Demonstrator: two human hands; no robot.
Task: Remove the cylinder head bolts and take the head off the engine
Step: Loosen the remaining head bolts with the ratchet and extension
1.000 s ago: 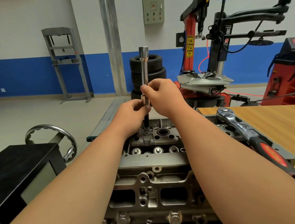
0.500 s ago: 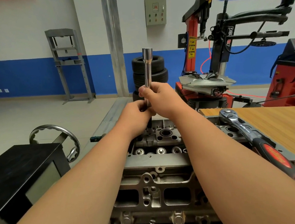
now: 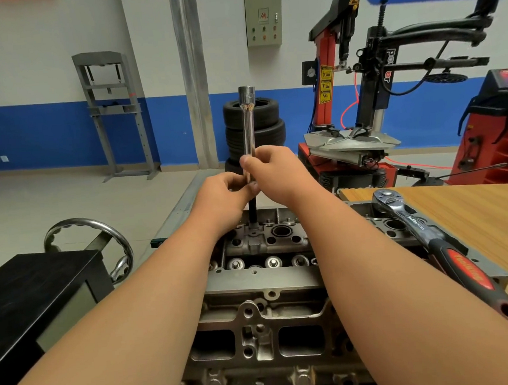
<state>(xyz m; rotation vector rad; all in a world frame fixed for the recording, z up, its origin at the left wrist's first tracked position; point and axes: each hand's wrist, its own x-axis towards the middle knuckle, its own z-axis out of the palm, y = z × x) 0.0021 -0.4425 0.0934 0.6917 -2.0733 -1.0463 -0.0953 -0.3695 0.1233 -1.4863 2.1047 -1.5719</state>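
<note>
Cylinder head (image 3: 262, 278) sits on engine, not yet lifted. Job looks early to middle; cannot count bolts left from here. Long polished chrome extension bar (image 3: 247, 126) stands upright over far end of head. Dark shank (image 3: 253, 212) below it enters hole: bolt or bit, cannot tell. Left hand (image 3: 225, 191) grip pinches bar low; right hand (image 3: 275, 172) grip curled round it just above. Ratchet (image 3: 426, 239), red-black handle, lies idle along head's right edge beside wooden worktop (image 3: 476, 214). Head is rough grey cast metal with rectangular ports and round bores.
</note>
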